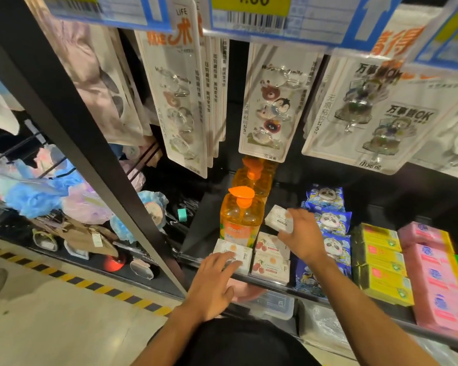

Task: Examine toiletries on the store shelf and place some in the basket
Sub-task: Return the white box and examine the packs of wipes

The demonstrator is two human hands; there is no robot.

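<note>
Two hands are at the near front of the shelf. The right hand has a narrow grip on a small white box, pinched at its right end and held tilted just above the stock, with the orange pump bottle just beside it on the left. The left hand has no closed grip: its fingers lie nearly straight on top of a flat white box that sits at the front edge of the shelf, left of the cherry-print boxes. Risk 1: the raised box is held by one end only, so a loose pinch or a quick turn of the wrist could drop it onto the cherry-print boxes or behind the bottle. Risk 2: a swing to the left could strike the bottle's pump head and tip the bottle toward the left edge. Risk 3: a pull by the flat fingers, with no thumb seen under the flat box, could slide it over the shelf lip to the floor. Risk 4: a high lift could catch the hanging hook cards above. The basket cannot be identified in this view, so a blind drop may miss it.
</note>
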